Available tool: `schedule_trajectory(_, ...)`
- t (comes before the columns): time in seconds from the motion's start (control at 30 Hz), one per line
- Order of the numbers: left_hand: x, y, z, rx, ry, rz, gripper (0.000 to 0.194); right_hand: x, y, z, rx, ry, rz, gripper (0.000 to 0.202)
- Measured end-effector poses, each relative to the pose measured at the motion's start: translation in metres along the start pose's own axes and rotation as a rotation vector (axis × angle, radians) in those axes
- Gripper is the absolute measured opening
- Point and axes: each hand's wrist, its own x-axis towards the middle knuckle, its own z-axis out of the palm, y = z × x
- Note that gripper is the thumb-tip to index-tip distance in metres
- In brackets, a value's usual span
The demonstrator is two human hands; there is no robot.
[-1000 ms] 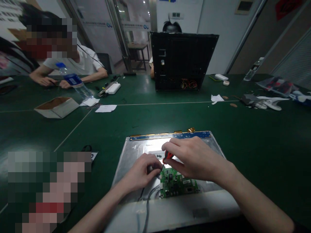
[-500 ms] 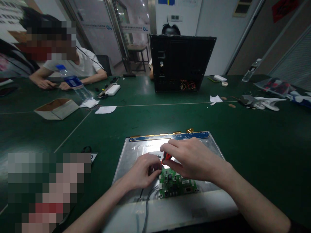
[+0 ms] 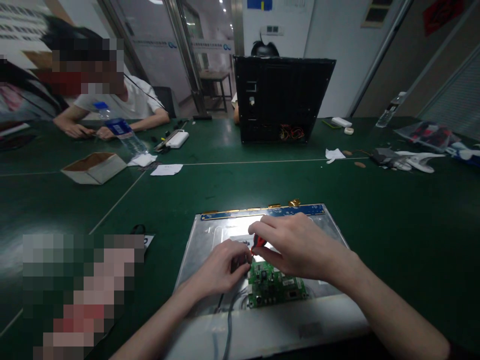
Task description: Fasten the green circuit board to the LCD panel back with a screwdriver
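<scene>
A flat metal display panel (image 3: 204,240) lies in front of me, with a narrow blue circuit strip (image 3: 262,212) along its far edge. On it sits a green circuit board (image 3: 275,287), a grey cable (image 3: 229,330) running toward me from its left side. My right hand (image 3: 296,245) grips the red-and-black handle of a screwdriver (image 3: 258,242) above the board's far left corner. Close beside the tool's lower end, my left hand (image 3: 228,262) has its fingers curled together at that corner; whatever they pinch is hidden.
Across the green table (image 3: 210,185) stands a black monitor housing (image 3: 283,100). To the left are a paper box (image 3: 95,169), a tilted water bottle (image 3: 125,131) and a seated person. Scraps and a plastic bag (image 3: 427,134) lie at the far right.
The view has shifted slightly, so everything sits a little further right. Both hands stay at the same corner of the board, and the screwdriver remains in my right hand.
</scene>
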Motion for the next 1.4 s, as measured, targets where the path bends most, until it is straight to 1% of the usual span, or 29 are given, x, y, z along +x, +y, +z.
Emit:
schedule_trajectory(0.27,-0.002,0.002,0.001,-0.009,0.001,0.004,0.004,0.000,-0.002,-0.001,0.010,-0.005,-0.001,0.011)
schedule_trajectory(0.43,-0.003,0.000,0.000,0.003,0.012,0.022,0.004,-0.001,-0.001,-0.001,0.026,-0.002,-0.007,0.014)
schedule_trajectory(0.6,-0.006,-0.003,0.002,-0.002,0.042,0.025,0.004,-0.001,-0.001,0.000,0.048,-0.029,-0.021,0.015)
schedule_trajectory(0.77,-0.005,-0.003,0.002,-0.022,0.021,0.044,0.004,0.000,-0.002,0.000,0.045,-0.053,-0.032,0.017)
schedule_trajectory(0.93,-0.004,-0.002,0.002,-0.016,0.029,0.038,0.005,0.001,-0.004,0.004,0.008,-0.014,-0.035,0.013)
schedule_trajectory(1.07,0.000,-0.004,0.002,0.001,0.033,0.044,0.006,0.001,-0.006,0.006,0.042,0.011,-0.052,0.011)
schedule_trajectory(1.17,0.003,-0.004,0.002,-0.012,0.042,0.077,0.005,0.000,-0.008,0.006,0.069,0.015,-0.032,0.013)
schedule_trajectory(1.27,0.004,-0.004,0.001,-0.021,0.047,0.062,0.003,0.000,-0.009,0.005,0.052,0.004,0.004,0.020)
schedule_trajectory(1.33,0.004,-0.004,0.001,-0.011,0.037,0.048,0.006,0.000,-0.009,0.004,0.029,-0.001,0.019,0.025)
schedule_trajectory(1.4,0.003,-0.004,0.000,0.008,0.037,0.038,0.006,0.001,-0.007,0.004,0.010,0.008,0.019,0.022)
